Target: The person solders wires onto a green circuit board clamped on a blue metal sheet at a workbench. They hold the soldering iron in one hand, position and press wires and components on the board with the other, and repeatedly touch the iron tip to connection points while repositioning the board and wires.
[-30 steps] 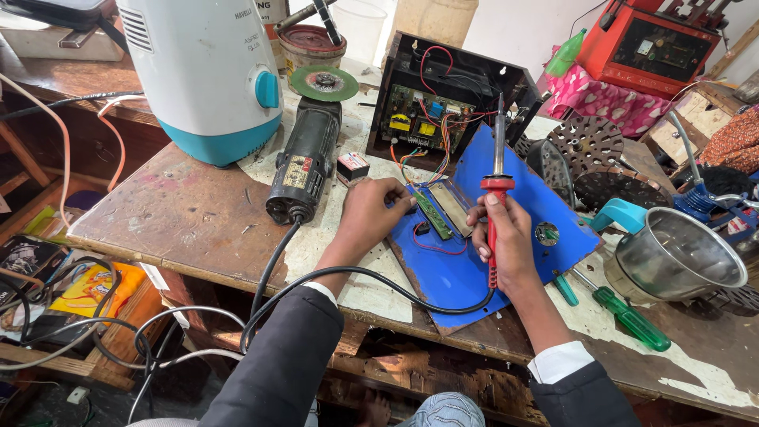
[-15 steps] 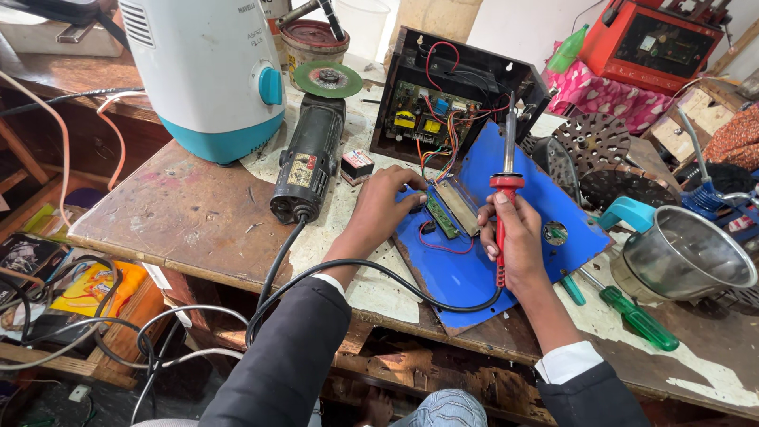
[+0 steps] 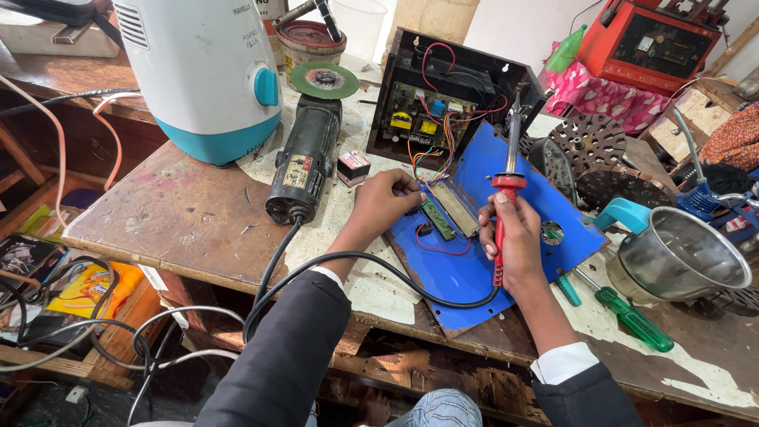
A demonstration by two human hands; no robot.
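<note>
My right hand grips the red handle of a soldering iron, held upright with its tip pointing away from me. My left hand rests on a blue metal panel, fingertips pinching at the end of a small green circuit board lying on it. Red and coloured wires run from that board into an open black electronics box standing behind the panel. The iron's black cord loops across the bench edge.
An angle grinder lies left of my hands, beside a white and teal appliance base. A steel bowl with a blue handle and green screwdrivers sit to the right. A red unit stands at the back.
The view has shifted slightly. My left hand has moved right onto the green board, and the soldering iron has tilted a little while staying upright in my right hand.
</note>
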